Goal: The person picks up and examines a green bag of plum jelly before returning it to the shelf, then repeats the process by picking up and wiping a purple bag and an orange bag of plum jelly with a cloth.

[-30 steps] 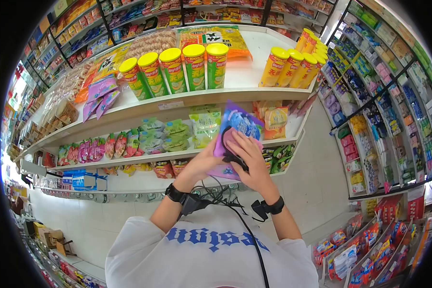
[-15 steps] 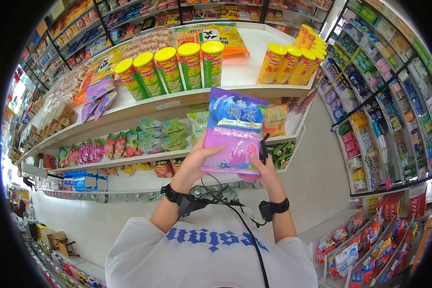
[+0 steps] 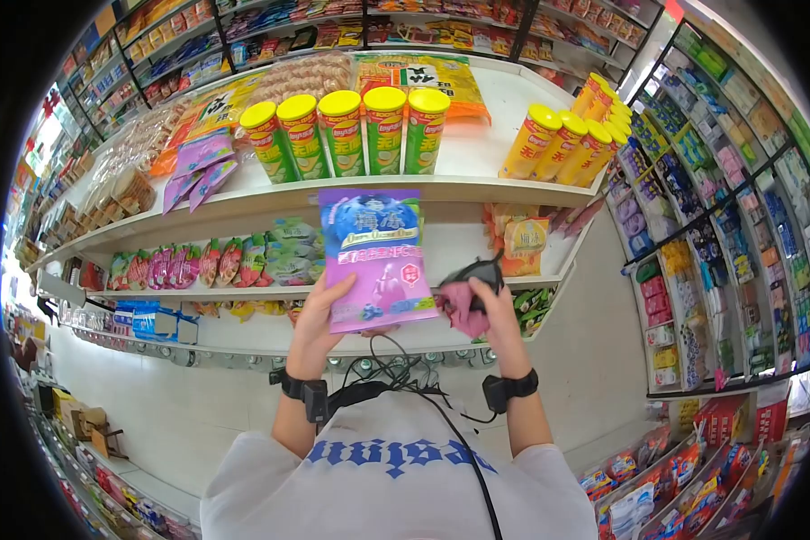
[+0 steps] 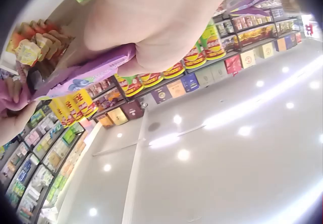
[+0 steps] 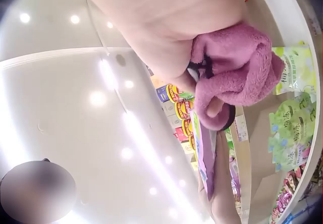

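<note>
Upright in front of the shelf, a purple snack bag [image 3: 378,270] with a blue top faces the head camera. My left hand [image 3: 319,315] grips its lower left edge, thumb on the front; the left wrist view shows the bag [image 4: 83,75] edge-on under that hand [image 4: 146,27]. To its right my right hand [image 3: 502,319] holds a bunched pink and black cloth [image 3: 466,306], apart from the bag. In the right wrist view the cloth [image 5: 239,65] looks fluffy and hangs in folds from the hand [image 5: 171,27].
Green-and-red chip cans [image 3: 342,135] line the top shelf's front edge [image 3: 333,192], with yellow cans [image 3: 558,144] at the right. Smaller purple bags [image 3: 198,166] lie at the left. Green bags [image 3: 292,252] and an orange bag [image 3: 524,243] stand on the shelf below. Black cables [image 3: 396,364] hang near the wrists.
The purple bag was first partly covered by the cloth and right hand, then turned to face the camera. It has now moved left with my left hand, and my right hand has drawn away with the cloth.
</note>
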The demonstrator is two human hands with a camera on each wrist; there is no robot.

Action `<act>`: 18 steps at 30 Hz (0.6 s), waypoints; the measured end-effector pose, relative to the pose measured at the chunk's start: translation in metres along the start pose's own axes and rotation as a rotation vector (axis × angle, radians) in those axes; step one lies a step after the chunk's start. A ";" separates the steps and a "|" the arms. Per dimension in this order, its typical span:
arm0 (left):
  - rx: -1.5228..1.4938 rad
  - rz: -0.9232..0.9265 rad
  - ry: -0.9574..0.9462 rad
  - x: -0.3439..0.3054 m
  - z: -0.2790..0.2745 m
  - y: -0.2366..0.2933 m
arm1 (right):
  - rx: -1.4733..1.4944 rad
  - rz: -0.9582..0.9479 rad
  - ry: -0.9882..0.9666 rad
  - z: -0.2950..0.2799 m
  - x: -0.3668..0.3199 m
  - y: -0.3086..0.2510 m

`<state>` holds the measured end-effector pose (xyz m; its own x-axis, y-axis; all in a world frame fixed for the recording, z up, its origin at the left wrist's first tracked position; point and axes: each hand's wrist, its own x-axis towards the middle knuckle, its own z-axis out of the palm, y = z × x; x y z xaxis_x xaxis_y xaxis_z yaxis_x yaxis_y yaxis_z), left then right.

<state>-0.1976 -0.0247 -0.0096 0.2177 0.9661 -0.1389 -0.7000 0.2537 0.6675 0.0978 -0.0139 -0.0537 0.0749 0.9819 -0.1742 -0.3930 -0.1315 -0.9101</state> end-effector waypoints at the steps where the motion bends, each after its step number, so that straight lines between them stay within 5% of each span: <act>1: 0.012 0.046 0.024 -0.007 -0.002 0.004 | 0.071 0.029 -0.010 0.000 0.009 -0.007; 7: -0.059 0.169 0.118 -0.047 -0.014 0.021 | 0.151 -0.267 -0.087 0.027 0.090 -0.061; 14: -0.144 0.207 0.132 -0.074 -0.028 0.024 | -0.578 -0.508 0.105 0.047 0.216 -0.061; 18: -0.172 0.181 0.131 -0.078 -0.031 0.023 | -0.641 -0.643 0.125 0.062 0.271 -0.061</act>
<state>-0.2516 -0.0925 -0.0055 -0.0034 0.9916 -0.1293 -0.8272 0.0698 0.5576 0.0853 0.2690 -0.0218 0.2166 0.8749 0.4331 0.3395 0.3485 -0.8737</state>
